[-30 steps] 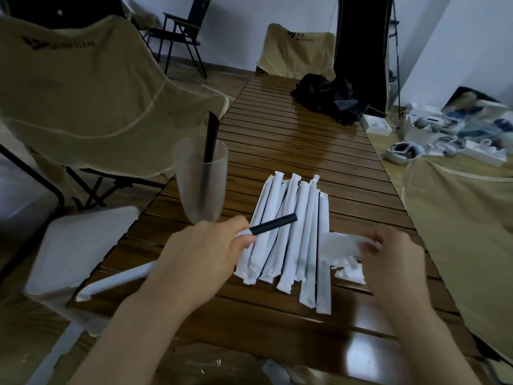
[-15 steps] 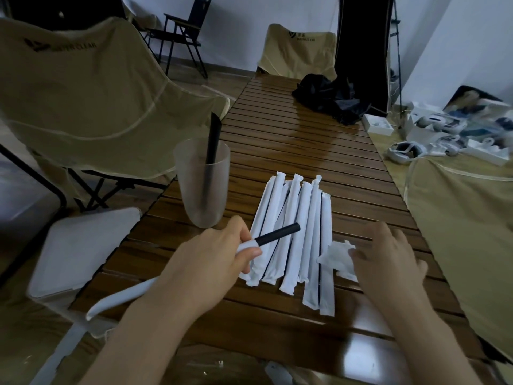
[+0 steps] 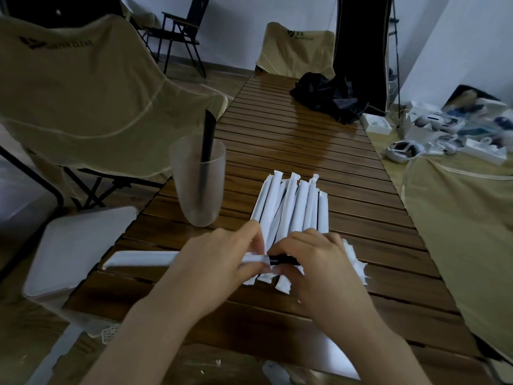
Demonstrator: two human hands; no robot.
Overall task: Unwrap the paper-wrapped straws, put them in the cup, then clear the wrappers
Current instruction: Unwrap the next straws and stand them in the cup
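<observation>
The right hand (image 3: 313, 262) hides most of the black straw (image 3: 280, 260), seemingly pinched.

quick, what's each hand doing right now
Left hand: closed on the paper wrapper of a half-unwrapped straw.
Right hand: fingers pinching that straw's exposed black end.

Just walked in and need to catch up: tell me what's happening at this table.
A person is unwrapping straws. The left hand grips the paper wrapper of one straw, while the right hand pinches its exposed black end, apparently to pull it free. One black straw already stands in the frosted cup. A row of wrapped straws lies on the wooden table, with torn wrapper scraps beside the right hand.
</observation>
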